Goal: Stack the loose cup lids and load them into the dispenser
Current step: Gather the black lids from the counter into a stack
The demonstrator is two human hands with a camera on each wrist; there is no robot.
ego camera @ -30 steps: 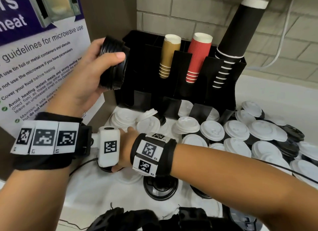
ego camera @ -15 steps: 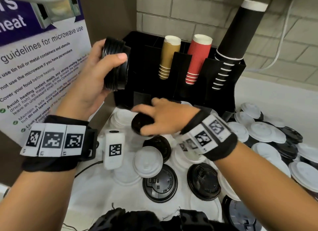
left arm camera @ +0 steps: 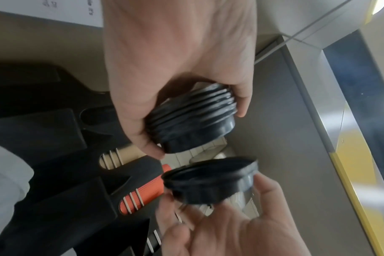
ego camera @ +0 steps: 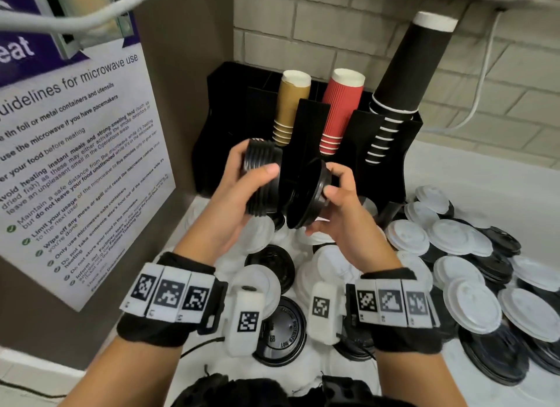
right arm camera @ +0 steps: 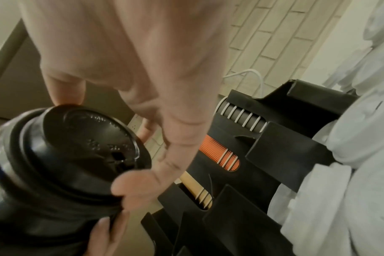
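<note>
Lids nested in a black stack (ego camera: 263,179) lie sideways in our left hand (ego camera: 239,200), axis level, fingers curled round them before the dispenser (ego camera: 306,128). Our right hand (ego camera: 342,212) pinches one black lid (ego camera: 306,194) on edge, just beside the stack's open end.

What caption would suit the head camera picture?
Left hand grips a stack of black lids while right hand brings one more black lid.

A black lid (right arm camera: 77,152) is pinched at its rim by the right hand (right arm camera: 143,97), top face toward the camera. Behind, the black dispenser (right arm camera: 281,155) is seen holding red, tan and dark cup stacks.
</note>
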